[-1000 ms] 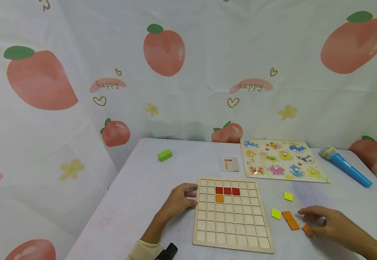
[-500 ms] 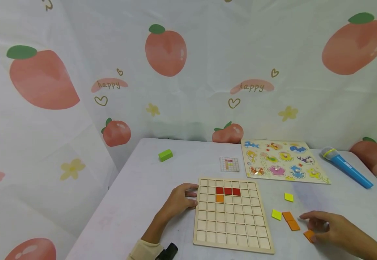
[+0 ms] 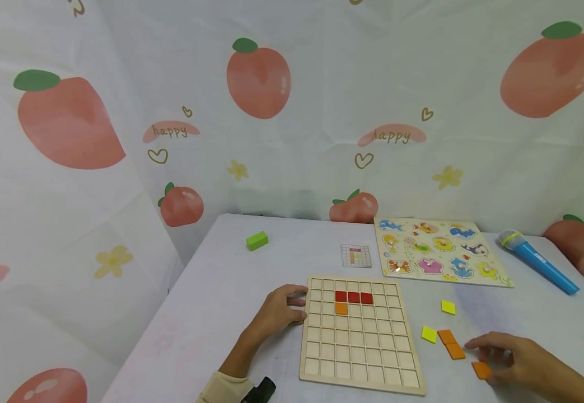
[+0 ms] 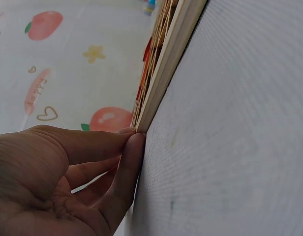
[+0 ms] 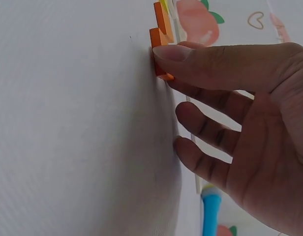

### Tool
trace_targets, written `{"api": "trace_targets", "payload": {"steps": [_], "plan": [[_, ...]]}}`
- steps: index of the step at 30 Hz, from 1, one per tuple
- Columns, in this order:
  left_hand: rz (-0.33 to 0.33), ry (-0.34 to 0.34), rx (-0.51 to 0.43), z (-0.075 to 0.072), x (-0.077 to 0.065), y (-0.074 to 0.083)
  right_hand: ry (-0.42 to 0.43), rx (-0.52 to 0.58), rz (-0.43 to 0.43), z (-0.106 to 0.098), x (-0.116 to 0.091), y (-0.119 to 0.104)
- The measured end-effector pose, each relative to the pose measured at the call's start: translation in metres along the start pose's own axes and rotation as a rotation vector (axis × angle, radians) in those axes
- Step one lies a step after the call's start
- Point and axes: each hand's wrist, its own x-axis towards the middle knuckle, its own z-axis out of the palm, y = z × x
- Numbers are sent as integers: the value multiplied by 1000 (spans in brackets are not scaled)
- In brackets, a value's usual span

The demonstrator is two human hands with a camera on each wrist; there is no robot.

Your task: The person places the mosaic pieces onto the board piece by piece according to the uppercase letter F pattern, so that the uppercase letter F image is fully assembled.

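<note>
A wooden grid board (image 3: 352, 352) lies on the table, with three red square tiles (image 3: 354, 298) in a row and an orange tile (image 3: 341, 308) below the leftmost one. My left hand (image 3: 276, 310) rests at the board's left edge; in the left wrist view, thumb and fingers touch its rim (image 4: 164, 69). To the right of the board my right hand (image 3: 515, 361) has its thumb (image 5: 173, 53) at a loose orange tile (image 3: 482, 370), the forefinger held apart from it. Two other orange tiles (image 3: 451, 344) lie end to end beside that hand, near two yellow tiles (image 3: 429, 334).
A small printed pattern card (image 3: 355, 256) sits behind the board. Farther back are an animal peg puzzle (image 3: 443, 252), a blue toy microphone (image 3: 541, 263) and a green block (image 3: 257, 240). A fruit-print cloth (image 3: 292, 140) hangs behind the table.
My right hand has shifted slightly toward me and to the right, and the loose orange tile has slid along with its thumb. My left hand has stayed at the board's edge.
</note>
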Motion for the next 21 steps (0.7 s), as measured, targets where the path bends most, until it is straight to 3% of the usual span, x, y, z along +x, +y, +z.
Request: {"api": "trace_targets", "payload": {"steps": [21], "plan": [[4,3,4,1,-1,2,23,-104,53,-1,0,-6]]}}
